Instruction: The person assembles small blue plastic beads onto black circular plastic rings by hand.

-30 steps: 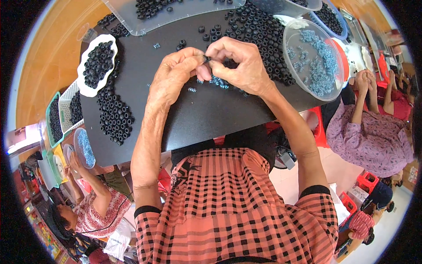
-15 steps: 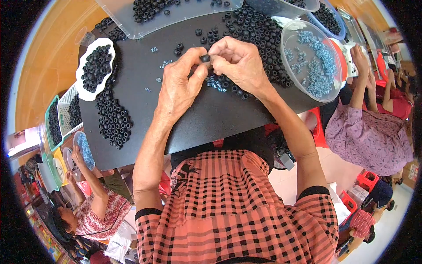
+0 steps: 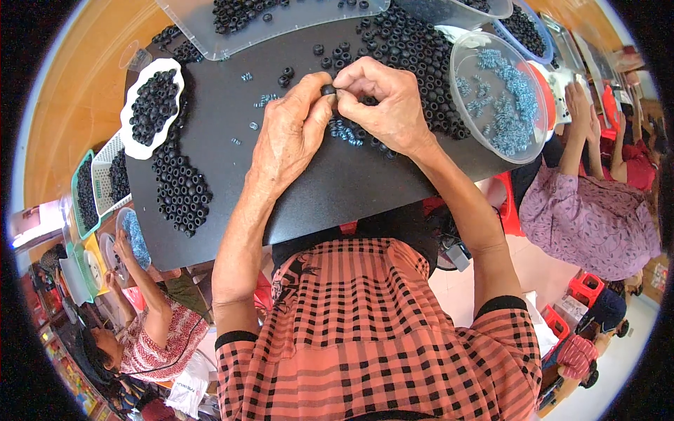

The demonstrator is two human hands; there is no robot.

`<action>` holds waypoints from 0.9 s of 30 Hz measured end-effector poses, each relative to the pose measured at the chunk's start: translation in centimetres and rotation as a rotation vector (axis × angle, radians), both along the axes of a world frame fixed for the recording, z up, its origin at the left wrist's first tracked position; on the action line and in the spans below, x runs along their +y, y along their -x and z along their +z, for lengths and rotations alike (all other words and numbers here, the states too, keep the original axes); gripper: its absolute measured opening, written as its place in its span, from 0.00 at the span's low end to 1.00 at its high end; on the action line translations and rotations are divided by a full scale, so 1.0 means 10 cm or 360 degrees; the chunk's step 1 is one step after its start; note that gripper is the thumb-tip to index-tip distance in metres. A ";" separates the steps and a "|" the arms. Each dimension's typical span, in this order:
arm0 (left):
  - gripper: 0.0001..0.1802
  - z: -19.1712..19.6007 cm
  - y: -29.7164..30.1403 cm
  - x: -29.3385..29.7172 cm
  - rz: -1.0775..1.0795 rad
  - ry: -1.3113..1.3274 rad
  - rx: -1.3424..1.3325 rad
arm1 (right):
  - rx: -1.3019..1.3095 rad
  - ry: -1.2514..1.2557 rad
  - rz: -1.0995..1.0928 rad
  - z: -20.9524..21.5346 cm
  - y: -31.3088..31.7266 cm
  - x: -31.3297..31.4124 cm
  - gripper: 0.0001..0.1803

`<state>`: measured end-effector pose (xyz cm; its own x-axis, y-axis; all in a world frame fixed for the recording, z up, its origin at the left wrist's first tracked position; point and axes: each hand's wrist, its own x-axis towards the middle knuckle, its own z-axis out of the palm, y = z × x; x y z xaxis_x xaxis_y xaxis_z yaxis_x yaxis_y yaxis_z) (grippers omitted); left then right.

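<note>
My left hand [image 3: 289, 137] pinches a small round black part [image 3: 328, 90] between thumb and forefinger, above the dark table. My right hand [image 3: 385, 105] is closed in a pinch at the right edge of that part; whatever its fingertips hold is hidden or too small to make out. Below the hands lies a little heap of bluish coil springs [image 3: 345, 132], partly covered by the right hand. More loose springs [image 3: 265, 100] are scattered left of my left hand. Many black ring-shaped parts [image 3: 414, 59] spread over the table beyond and beside my right hand.
A clear round tub [image 3: 480, 139] of springs stands at the right. At the left are a white scalloped dish [image 3: 130, 118] and a pile of black rings [image 3: 181, 196]. A clear bin [image 3: 217, 49] stands at the far edge. Other people sit on both sides.
The black part has turned slightly between my left fingertips and shows more of its round side. Both hands stay in nearly the same place.
</note>
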<state>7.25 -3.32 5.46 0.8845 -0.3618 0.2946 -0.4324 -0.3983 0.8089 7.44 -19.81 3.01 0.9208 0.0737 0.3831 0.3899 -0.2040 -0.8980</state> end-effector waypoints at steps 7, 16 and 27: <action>0.08 -0.04 0.01 -0.01 -0.0008 0.0005 0.0066 | 0.0014 -0.0029 -0.0017 -0.03 -0.01 0.02 0.08; 0.10 0.00 -0.25 0.26 0.0295 0.0914 0.0540 | -0.0050 -0.0178 0.0028 -0.03 0.04 -0.12 0.10; 0.08 -0.01 -0.19 0.20 0.0342 0.0683 0.0203 | -0.0534 0.0831 -0.0015 0.08 -0.41 0.08 0.06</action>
<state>9.14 -1.33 5.38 0.9644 -0.0372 0.2618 -0.2641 -0.0869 0.9606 11.50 -19.03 3.81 0.7581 0.3218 0.5672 0.6295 -0.5882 -0.5077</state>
